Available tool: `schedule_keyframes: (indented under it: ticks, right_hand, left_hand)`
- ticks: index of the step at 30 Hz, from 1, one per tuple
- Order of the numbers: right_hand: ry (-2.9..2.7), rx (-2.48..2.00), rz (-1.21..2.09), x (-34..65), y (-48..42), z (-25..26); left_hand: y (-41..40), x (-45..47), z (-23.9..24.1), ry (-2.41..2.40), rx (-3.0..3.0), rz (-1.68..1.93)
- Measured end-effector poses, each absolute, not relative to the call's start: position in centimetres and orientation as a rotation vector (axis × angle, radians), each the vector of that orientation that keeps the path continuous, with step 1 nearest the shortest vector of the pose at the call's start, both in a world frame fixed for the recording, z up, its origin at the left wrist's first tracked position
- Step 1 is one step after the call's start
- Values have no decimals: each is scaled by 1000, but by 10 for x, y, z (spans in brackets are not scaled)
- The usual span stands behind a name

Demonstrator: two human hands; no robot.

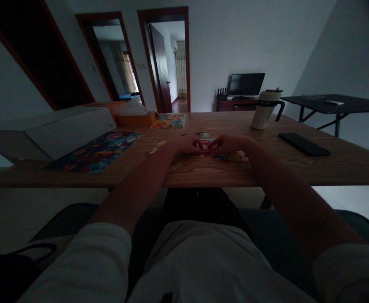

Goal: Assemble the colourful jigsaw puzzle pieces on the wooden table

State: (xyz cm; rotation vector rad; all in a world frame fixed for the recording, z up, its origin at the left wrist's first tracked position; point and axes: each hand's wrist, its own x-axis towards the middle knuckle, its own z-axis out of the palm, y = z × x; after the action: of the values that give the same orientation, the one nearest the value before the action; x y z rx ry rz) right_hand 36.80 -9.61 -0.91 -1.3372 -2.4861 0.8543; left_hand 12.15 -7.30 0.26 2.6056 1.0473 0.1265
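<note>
I see both hands stretched forward over the wooden tabletop, and they meet near its middle. The left hand and the right hand have their fingertips touching each other, and together they pinch a small reddish puzzle piece between them, low over the wood. The room is dark, so I cannot tell exactly which fingers hold the piece. Around the hands lie loose puzzle pieces, some just beside the right hand and some near the left forearm. To the left on the tabletop lies a dark colourful puzzle board, flat and well apart from the hands. Further back there is a second, brighter puzzle picture, and next to it an orange box. On the right side stands a white travel mug with a dark handle, upright, and nearer to me a black phone lies flat. Behind the tabletop I see a monitor near the wall.
</note>
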Motion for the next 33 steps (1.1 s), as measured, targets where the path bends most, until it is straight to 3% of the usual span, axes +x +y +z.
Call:
schedule_keyframes:
  ticks: [33]
  right_hand:
    - [-2475, -1671, 590, 370, -94, -5]
  left_hand:
    - [-102, 140, 7, 972, 2839, 50]
